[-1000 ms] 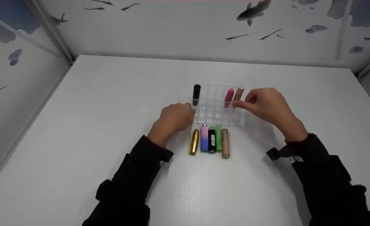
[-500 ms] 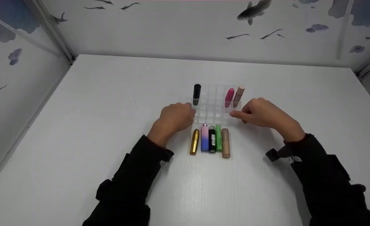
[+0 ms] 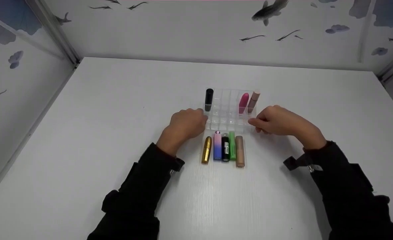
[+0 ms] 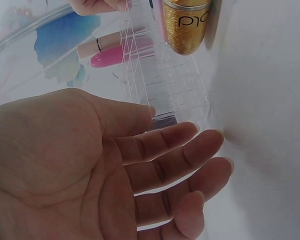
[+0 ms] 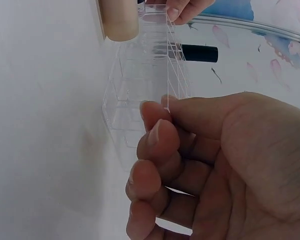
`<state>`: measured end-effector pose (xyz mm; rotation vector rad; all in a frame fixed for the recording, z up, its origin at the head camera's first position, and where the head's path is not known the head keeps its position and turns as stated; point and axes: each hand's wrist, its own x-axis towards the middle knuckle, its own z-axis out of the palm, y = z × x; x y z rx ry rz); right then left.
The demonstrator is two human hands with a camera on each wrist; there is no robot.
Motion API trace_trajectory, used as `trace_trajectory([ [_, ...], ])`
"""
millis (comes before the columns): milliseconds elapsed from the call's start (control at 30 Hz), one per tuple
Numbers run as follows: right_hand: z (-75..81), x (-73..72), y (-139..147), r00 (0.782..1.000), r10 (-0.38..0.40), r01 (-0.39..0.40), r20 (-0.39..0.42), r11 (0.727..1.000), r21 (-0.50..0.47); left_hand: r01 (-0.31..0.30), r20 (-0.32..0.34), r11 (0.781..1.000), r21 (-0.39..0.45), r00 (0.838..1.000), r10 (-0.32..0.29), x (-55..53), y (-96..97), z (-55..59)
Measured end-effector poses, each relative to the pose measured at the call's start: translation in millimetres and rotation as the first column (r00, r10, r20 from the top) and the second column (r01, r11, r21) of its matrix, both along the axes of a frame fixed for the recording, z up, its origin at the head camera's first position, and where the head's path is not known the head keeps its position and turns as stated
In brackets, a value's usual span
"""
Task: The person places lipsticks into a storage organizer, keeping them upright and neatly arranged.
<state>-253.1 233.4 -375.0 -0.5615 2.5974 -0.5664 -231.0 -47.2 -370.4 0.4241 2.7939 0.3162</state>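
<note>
A clear gridded organizer (image 3: 231, 115) stands mid-table with a black lipstick (image 3: 208, 99) at its back left and a pink lipstick (image 3: 243, 102) and a nude tube (image 3: 253, 100) at its back right. My left hand (image 3: 201, 120) rests against its left side, fingers relaxed and nearly straight (image 4: 172, 120). My right hand (image 3: 251, 122) is at its right front corner, fingers curled, with thumb and forefinger pinching the wall's rim (image 5: 159, 106). In front lie a gold tube (image 3: 206, 150), a pink-blue one (image 3: 217, 146), a black one (image 3: 225, 148), a green one (image 3: 231, 146) and a tan one (image 3: 239, 151).
The white table (image 3: 116, 110) is boxed in by papered walls (image 3: 183, 30) at the back and both sides, with metal corner posts (image 3: 55, 33). Bare tabletop lies left, right and behind the organizer.
My right hand dropped from the nude tube at the organizer's back right and came down to its right front corner. The left hand and the tubes stayed put.
</note>
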Motion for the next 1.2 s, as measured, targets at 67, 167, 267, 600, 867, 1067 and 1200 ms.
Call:
trace_trajectory([
  [67, -0.1, 0.0, 0, 1.000, -0.008, 0.008, 0.007, 1.000, 0.002, -0.002, 0.004, 1.000, 0.001, 1.000, 0.002, -0.1, 0.5, 0.1],
  [167, 0.8, 0.4, -1, 1.000, -0.010, 0.010, 0.003, 1.000, 0.009, -0.001, 0.009, 1.000, -0.003, 1.000, 0.001, -0.2, 1.3, 0.6],
  [267, 1.7, 1.1, -2, 1.000, -0.005, 0.005, -0.001, 1.000, 0.014, -0.004, 0.015, 1.000, -0.009, 1.000, 0.004, -0.2, 1.7, 0.8],
  [600, 3.2, 0.4, -4, 1.000, -0.013, 0.013, 0.006, 1.000, 0.019, -0.001, 0.015, 1.000, -0.015, 1.000, 0.001, -0.2, 0.3, 2.9],
  [867, 2.5, 0.6, -4, 1.000, -0.022, 0.022, 0.003, 1.000, 0.006, -0.010, 0.077, 0.999, -0.044, 0.997, 0.014, 1.7, 0.5, 9.6],
  [1067, 2.1, 1.0, -4, 1.000, -0.018, 0.018, -0.013, 1.000, 0.004, 0.005, 0.110, 0.997, -0.071, 0.994, 0.003, 5.5, 0.6, 14.0],
  [1200, 2.4, 1.9, -4, 1.000, -0.021, 0.021, -0.015, 1.000, 0.003, 0.045, 0.162, 0.997, -0.066, 0.986, -0.034, 6.6, 1.1, 13.4],
])
